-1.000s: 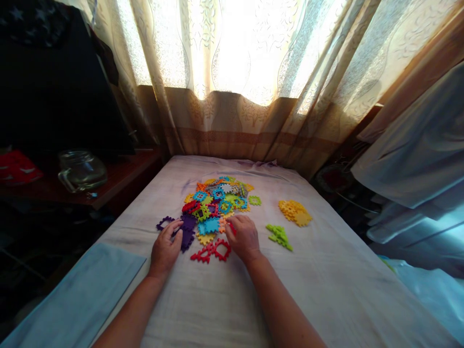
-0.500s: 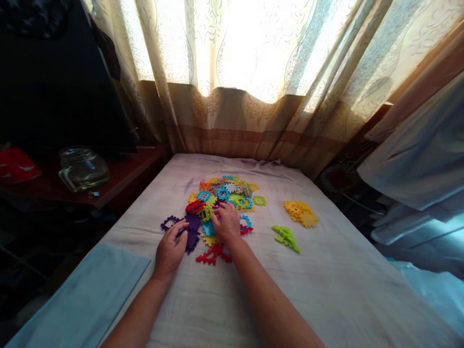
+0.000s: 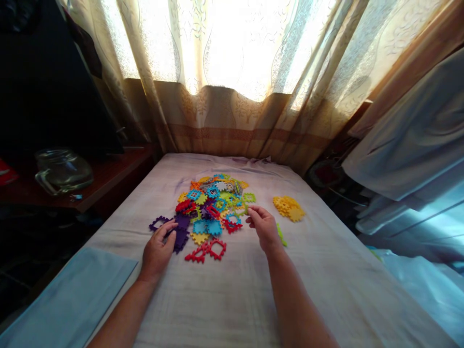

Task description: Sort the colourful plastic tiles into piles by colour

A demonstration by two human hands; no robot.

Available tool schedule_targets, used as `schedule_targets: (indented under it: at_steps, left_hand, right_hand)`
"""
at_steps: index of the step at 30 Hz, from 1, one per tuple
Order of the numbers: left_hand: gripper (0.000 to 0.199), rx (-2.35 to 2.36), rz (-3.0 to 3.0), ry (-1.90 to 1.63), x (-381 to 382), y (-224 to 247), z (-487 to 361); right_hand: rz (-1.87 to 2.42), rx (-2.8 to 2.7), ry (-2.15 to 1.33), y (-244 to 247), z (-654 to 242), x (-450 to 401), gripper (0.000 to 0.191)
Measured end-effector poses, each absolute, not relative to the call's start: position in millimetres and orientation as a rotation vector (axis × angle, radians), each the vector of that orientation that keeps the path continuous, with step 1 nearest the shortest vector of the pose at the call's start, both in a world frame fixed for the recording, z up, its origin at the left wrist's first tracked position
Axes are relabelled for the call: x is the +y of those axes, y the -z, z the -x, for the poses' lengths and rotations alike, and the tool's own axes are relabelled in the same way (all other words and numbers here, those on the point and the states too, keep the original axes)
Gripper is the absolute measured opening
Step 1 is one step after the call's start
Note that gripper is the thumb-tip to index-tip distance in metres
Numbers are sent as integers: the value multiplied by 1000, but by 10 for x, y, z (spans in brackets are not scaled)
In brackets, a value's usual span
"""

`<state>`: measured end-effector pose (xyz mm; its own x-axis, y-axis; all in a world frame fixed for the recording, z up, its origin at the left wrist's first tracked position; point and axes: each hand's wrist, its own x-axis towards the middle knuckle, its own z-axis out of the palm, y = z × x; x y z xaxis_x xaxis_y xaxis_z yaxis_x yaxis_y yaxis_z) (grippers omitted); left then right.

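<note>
The left hand (image 3: 157, 252) curls loosely at purple pieces (image 3: 181, 236), perhaps steadying them, its grip unclear, while the right hand (image 3: 266, 229) seemingly pinches a lime piece (image 3: 244, 210) by its edge

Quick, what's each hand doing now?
Left hand: loosely open, touching purple toothed plastic pieces.
Right hand: fingertips at lime-green toothed plastic frame; grip unclear.

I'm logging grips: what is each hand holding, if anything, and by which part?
The right hand appears to pinch a green piece by its right edge; the left hand touches the purple pieces, whether gripping cannot be told.
</note>
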<state>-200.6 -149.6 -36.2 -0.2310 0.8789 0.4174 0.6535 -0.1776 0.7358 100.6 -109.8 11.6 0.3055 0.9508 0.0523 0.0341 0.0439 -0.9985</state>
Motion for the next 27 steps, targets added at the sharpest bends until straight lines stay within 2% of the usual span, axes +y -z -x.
schedule_targets:
  at_steps: [7,11,21,27]
  left_hand:
    - [36,1868,-1762,-1331,-1488,369,2026]
    - [37,1856,-1750,-1337,-1479,375,2025]
    - [36,1846,-1764,-1339,-1472,399,2047]
    - [37,1831,-1749,-1342,-1475,409,2039]
  right_hand:
    - [1707,-1093,-616,32,-1992,-1144,27]
    - [1925,-1109,-550,56,-2313,-1208,27]
    - [2453,-1324,-386,-92,-2231,-1288,32]
    - [2408,-1394,-189,-152,-2035,-1266,34]
